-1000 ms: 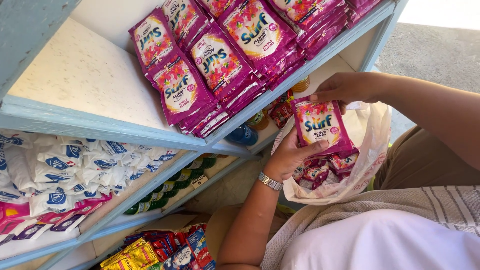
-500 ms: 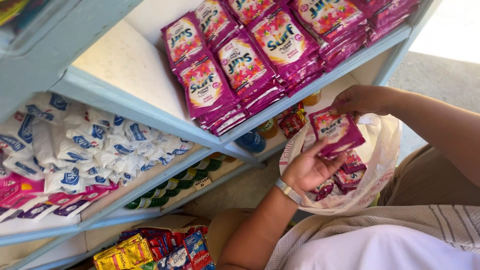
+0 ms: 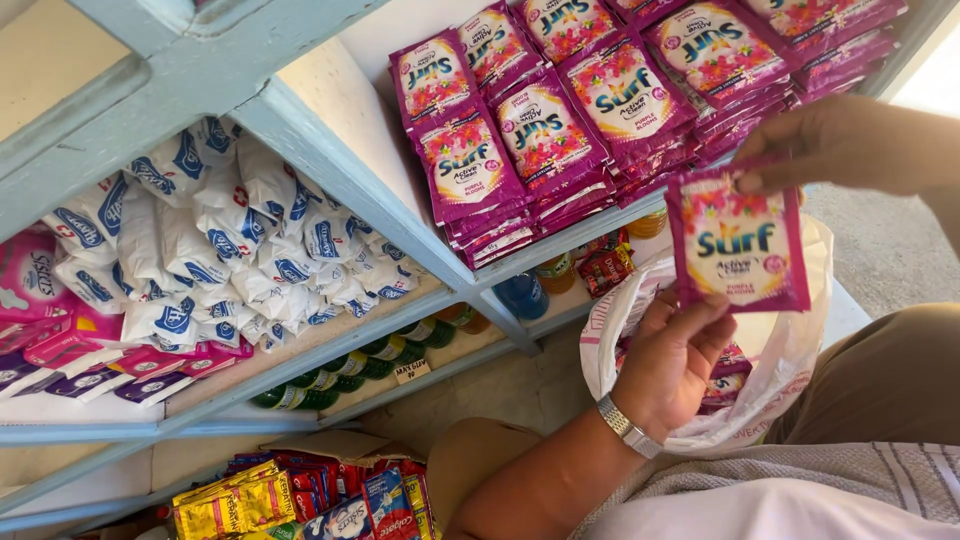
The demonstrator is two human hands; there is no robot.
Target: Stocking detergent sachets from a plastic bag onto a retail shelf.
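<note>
Both of my hands hold one magenta detergent sachet (image 3: 740,245) in the air in front of the shelf. My right hand (image 3: 840,140) pinches its top edge. Lower down, my left hand (image 3: 670,360), with a metal watch on the wrist, supports the bottom left corner with its fingers. Just behind and below the sachet is a white plastic bag (image 3: 790,350) with more magenta sachets inside. Stacked rows of the same magenta sachets (image 3: 560,120) lie on the upper shelf, to the left of my hands.
The pale blue shelf unit (image 3: 330,170) fills the left side. White and blue packets (image 3: 230,250) crowd the middle shelf beside pink sachets (image 3: 60,330). Green bottles (image 3: 340,375) lie on the shelf below, and a box of colourful packets (image 3: 300,495) stands near the floor.
My hands have lifted the magenta sachet up out of the white bag, and it now faces me flat. The view has shifted closer to the shelves.
</note>
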